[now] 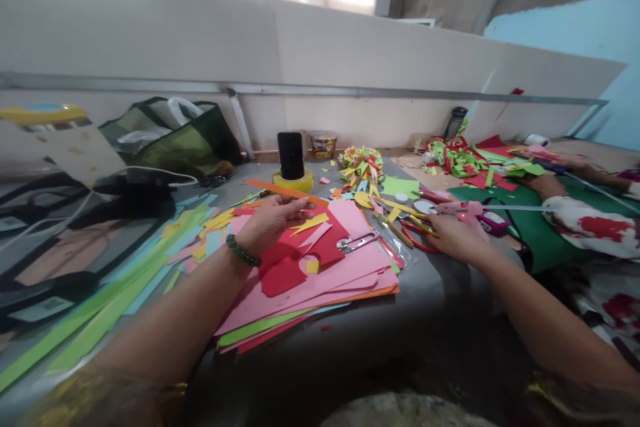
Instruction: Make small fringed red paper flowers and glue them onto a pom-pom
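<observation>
My left hand [275, 217] pinches an orange paper strip [286, 191] above a stack of coloured paper [320, 293]. Over at the right, the fingers of my right hand [463, 235] are on the yellow handle of a pair of scissors [420, 223]. Red handle loops lie beside that yellow handle. Just behind the hand is a pink glue gun [463, 209] with a whitish stick in its back. A large safety pin [357, 241] and cut red, pink and yellow pieces rest on the stack.
A phone [291, 155] stands upright on a yellow tape roll [299, 183]. Behind lie a paper cup [323, 145] and a bunched paper garland [361, 170]. Long green strips [115, 280] cover the left. A green bag [175, 137] sits back left; another person's arm [545, 190] is at right.
</observation>
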### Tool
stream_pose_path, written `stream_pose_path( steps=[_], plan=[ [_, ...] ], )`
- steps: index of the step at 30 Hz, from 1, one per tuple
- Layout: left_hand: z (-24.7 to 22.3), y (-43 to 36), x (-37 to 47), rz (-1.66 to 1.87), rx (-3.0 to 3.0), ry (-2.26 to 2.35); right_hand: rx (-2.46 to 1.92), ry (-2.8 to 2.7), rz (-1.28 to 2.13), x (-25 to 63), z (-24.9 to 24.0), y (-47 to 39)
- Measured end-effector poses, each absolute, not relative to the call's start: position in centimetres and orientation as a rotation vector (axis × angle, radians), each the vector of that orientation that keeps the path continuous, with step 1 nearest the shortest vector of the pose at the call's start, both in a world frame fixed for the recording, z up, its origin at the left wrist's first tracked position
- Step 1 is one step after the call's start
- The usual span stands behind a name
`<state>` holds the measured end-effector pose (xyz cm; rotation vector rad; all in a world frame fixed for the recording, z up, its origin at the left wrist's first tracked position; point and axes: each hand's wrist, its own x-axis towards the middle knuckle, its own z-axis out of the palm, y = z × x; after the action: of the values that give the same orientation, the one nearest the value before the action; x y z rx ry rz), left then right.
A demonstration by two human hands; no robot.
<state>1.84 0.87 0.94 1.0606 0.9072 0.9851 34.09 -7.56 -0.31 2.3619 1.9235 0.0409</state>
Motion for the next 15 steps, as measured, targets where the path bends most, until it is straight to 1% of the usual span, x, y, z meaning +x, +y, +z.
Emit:
stream_pose_path(
  steps=[2,5,10,12,15],
  plan=[
    [0.8,0.8,1.9,0.978,1.058,0.910,2.379,1.927,-0.001,33.8,-0.6,-7.5],
    [0.6,0.9,2.0,0.974,1.037,0.918,2.393,1.914,0.103,32.9,-0.1,-7.7],
    [0.4,1.0,2.0,0.959,1.045,0.904,2.414,1.934,0.584,32.7,0.8,-8.8],
    [0.4,0.9,2.1,0.957,1.057,0.901,2.524,1.997,0.680,33.5,0.7,-9.0],
    [0.5,0.8,2.2,0.965,1.049,0.917,2.870,2.270,0.595,34.5,0.2,-9.0]
  ],
)
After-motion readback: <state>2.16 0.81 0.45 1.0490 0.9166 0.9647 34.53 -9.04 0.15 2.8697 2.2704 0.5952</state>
